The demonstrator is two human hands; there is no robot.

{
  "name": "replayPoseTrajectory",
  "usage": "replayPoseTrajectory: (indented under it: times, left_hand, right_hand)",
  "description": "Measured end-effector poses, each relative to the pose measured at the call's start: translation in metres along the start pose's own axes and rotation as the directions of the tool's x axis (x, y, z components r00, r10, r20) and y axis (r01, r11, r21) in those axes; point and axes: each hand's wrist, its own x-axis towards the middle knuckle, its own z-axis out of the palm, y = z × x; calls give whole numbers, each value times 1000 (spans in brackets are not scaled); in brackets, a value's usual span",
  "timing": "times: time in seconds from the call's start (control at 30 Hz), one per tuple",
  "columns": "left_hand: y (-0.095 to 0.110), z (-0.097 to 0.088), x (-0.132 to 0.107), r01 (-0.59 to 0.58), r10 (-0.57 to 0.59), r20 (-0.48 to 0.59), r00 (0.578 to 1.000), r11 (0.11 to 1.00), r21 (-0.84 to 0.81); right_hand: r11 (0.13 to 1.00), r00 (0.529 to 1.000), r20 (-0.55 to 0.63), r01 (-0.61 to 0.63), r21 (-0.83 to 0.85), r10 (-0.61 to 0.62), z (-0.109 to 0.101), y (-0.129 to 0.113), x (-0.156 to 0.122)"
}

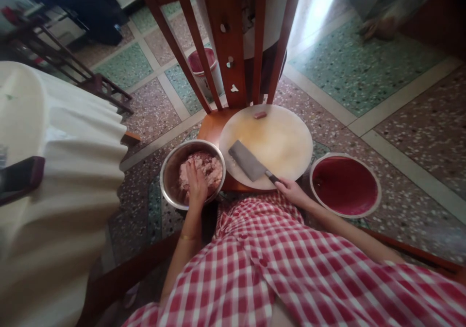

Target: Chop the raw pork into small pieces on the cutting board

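In a steel bowl [168, 195] lies a heap of pale pink minced meat [213, 169]. My left hand [197, 183] reaches into this bowl and rests on the meat, its fingers stretched out; the fingertips are partly lost against the mince. My right hand [290, 191] is wrapped round the dark handle of a cleaver [248, 161]. The cleaver's broad blade lies flat over the near left part of a round, pale chopping board [280, 142]. Near the board's far edge sits a small reddish-brown piece [259, 115], perhaps meat or sausage.
The board stands on a wooden chair [207, 125] with a slatted back. A red basin [345, 186] with a pale rim is at the right. To the left is a table with a cream cloth [83, 118]. A bucket [202, 64] stands behind the chair on the speckled tile floor.
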Motion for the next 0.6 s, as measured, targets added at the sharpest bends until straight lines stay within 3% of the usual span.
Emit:
replayPoseTrajectory:
  times: [0.13, 0.4, 0.5, 0.6]
  left_hand:
    - [0, -1, -2, -2, 2, -12, 1000, 1000, -11]
    - [-1, 0, -2, -5, 4, -13, 1000, 1000, -18]
    - [9, -6, -7, -2, 2, -12, 1000, 999, -51]
    - [29, -6, -22, -36, 46, 54, 997, 983, -182]
  right_hand:
    - [1000, 999, 29, 16, -26, -16, -2, 2, 0]
    - [992, 972, 213, -112, 56, 98, -26, 3, 13]
    - [993, 961, 255, -115, 25, 105, -36, 1, 18]
    - [993, 957, 269, -116, -1, 112, -41, -2, 20]
